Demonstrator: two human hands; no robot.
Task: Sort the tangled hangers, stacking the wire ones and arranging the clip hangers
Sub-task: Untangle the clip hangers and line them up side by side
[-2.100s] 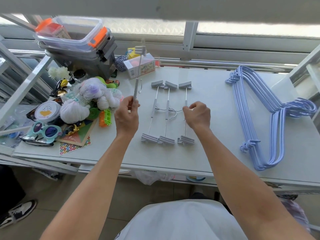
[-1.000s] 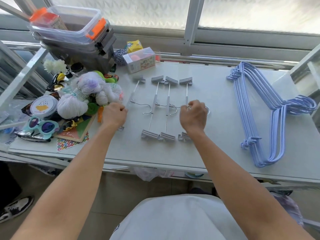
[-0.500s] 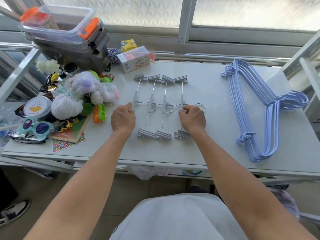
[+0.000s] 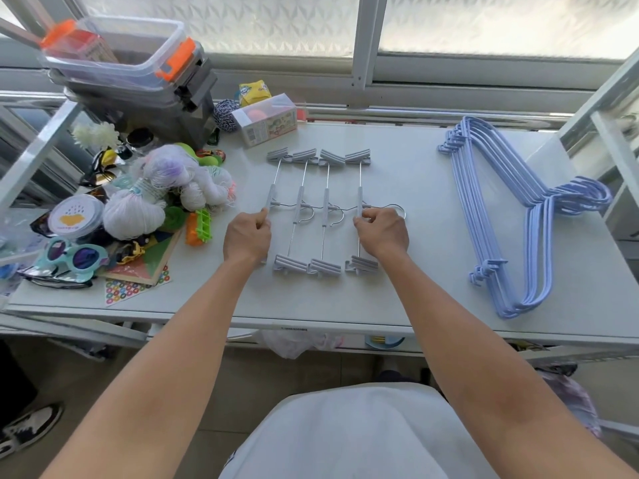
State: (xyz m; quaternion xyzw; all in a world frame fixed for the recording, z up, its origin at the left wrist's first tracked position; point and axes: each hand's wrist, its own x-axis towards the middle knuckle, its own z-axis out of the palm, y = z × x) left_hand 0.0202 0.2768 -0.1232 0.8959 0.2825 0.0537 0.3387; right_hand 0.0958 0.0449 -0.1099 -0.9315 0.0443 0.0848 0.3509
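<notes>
Four grey clip hangers (image 4: 325,209) lie side by side mid-surface (image 4: 397,292). The left hand (image 4: 247,236) pinches the leftmost hanger's bar, and the right hand (image 4: 382,231) pinches the rightmost one's. The blue wire hangers (image 4: 511,216) sit stacked well right of both hands.

Near clip of leftmost clip hanger (image 4: 273,198) hidden under left hand (image 4: 246,238). Right hand (image 4: 382,233) fingers (image 4: 363,221) cover bar of rightmost clip hanger (image 4: 359,188); grip unclear. Sneaker (image 4: 24,432) cut by left edge.
</notes>
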